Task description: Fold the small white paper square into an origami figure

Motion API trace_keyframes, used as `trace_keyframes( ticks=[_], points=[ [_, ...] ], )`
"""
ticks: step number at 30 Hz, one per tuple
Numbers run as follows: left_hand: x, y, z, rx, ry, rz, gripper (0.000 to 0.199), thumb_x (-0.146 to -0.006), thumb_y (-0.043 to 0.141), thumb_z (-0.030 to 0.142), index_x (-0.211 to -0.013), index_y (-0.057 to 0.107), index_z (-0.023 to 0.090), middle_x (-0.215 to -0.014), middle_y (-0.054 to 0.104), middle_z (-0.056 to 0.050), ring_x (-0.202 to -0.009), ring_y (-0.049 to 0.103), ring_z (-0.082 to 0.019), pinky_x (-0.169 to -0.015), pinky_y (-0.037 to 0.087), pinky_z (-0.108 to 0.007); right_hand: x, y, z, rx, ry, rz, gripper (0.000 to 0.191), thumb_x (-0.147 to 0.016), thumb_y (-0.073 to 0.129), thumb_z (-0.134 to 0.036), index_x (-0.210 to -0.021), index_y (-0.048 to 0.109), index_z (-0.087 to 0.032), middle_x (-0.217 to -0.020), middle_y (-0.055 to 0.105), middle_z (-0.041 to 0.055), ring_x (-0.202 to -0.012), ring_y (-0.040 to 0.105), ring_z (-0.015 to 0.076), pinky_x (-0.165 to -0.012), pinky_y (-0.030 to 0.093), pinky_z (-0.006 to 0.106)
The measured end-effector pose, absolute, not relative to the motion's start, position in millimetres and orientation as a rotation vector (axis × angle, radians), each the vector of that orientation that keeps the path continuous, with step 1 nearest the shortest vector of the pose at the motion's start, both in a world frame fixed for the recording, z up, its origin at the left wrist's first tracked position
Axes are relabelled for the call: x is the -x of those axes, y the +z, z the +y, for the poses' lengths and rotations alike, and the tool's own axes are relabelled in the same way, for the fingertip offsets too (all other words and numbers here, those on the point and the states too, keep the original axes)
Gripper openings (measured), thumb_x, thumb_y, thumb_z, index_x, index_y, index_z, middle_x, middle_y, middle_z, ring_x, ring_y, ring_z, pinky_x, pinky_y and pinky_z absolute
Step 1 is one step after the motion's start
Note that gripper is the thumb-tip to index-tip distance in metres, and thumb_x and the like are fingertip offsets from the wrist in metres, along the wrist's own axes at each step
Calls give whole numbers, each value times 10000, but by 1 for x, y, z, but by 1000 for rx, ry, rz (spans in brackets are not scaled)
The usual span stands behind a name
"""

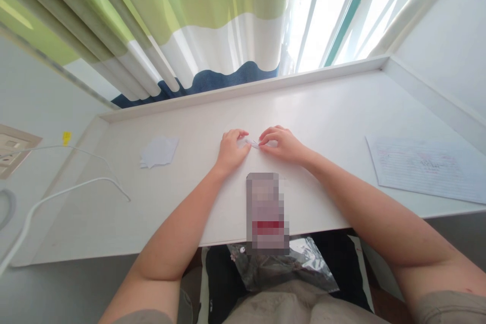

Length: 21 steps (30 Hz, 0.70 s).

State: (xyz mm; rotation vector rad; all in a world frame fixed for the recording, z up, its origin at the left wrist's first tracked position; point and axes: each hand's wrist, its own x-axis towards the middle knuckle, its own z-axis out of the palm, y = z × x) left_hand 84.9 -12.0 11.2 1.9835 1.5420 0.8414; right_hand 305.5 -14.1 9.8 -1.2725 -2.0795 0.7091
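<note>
A small piece of white paper (252, 142) lies between my two hands near the middle of the white desk (197, 136). My left hand (232, 149) pinches its left side, thumb and fingertips close together. From the right, my right hand (280, 143) grips the other side with thumb and forefinger. The paper's folds are too small to make out well. Nearer to me, a blurred-out phone-like object (266, 207) reaches the desk's front edge.
Several white paper pieces (159, 152) lie stacked to the left. Lined written sheets (425, 167) rest at the right. A white cable (76, 188) crosses the left side. Clear plastic (304, 263) lies on my lap. A curtain (212, 15) hangs behind the desk's raised rim.
</note>
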Motion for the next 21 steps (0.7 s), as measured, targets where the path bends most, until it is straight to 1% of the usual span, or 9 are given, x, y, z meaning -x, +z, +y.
trace_keyframes(
  ticks=[2, 4, 6, 9, 12, 15, 18, 21],
  points=[
    [-86, 10, -10, -1971, 864, 1568, 190, -890, 727, 171, -1067, 715, 237, -1176, 768, -74, -1204, 651, -275, -1124, 522, -441, -303, 10, -15, 1264, 708, -2116, 146, -928, 708, -254, -874, 842, -276, -1078, 831, 60, -1105, 696, 300, -1114, 465, 535],
    [-86, 9, -10, -1968, 866, 1577, 128, -902, 725, 171, -1010, 709, 239, -1134, 768, -68, -1186, 650, -271, -1109, 521, -436, -300, 10, -15, 1281, 708, -2125, 139, -916, 699, -245, -924, 835, -274, -1044, 826, 54, -1085, 692, 296, -1094, 472, 518],
    [-87, 10, -11, -1967, 859, 1576, 80, -914, 725, 176, -956, 707, 241, -1106, 769, -67, -1181, 646, -274, -1100, 520, -435, -298, 9, -15, 1340, 670, -2105, 162, -902, 724, -271, -1017, 838, -274, -1100, 812, 71, -1132, 668, 319, -1093, 476, 529],
    [-88, 12, -13, -1964, 848, 1575, 52, -940, 712, 192, -927, 723, 241, -1090, 778, -70, -1192, 640, -280, -1102, 515, -439, -297, 7, -16, 1430, 594, -2080, 255, -897, 763, -341, -1126, 847, -262, -1238, 759, 121, -1210, 618, 363, -1116, 468, 572],
    [-89, 14, -16, -2014, 788, 1555, 52, -951, 718, 220, -947, 764, 244, -1117, 794, -67, -1206, 642, -293, -1138, 482, -469, -298, 6, -17, 1442, 580, -2090, 250, -921, 749, -373, -1128, 860, -284, -1250, 728, 121, -1213, 604, 365, -1134, 459, 591],
    [-89, 16, -18, -2068, 718, 1520, 86, -934, 768, 257, -1012, 801, 274, -1151, 804, -46, -1209, 647, -303, -1167, 445, -497, -298, 5, -16, 1436, 590, -2089, 237, -928, 737, -370, -1122, 861, -311, -1233, 723, 107, -1209, 602, 362, -1137, 455, 602],
    [-90, 16, -19, -2067, 719, 1513, 149, -922, 802, 271, -1069, 795, 294, -1163, 811, -28, -1207, 653, -298, -1175, 435, -491, -297, 5, -15, 1471, 618, -2065, 268, -915, 761, -394, -1147, 860, -302, -1255, 723, 114, -1248, 595, 373, -1152, 445, 609],
    [-91, 14, -18, -2031, 766, 1557, 210, -888, 842, 268, -1085, 769, 285, -1175, 805, -37, -1216, 650, -301, -1161, 451, -477, -297, 6, -14, 1497, 648, -2036, 315, -903, 797, -448, -1171, 861, -294, -1304, 725, 123, -1299, 587, 386, -1165, 440, 608]
  ],
)
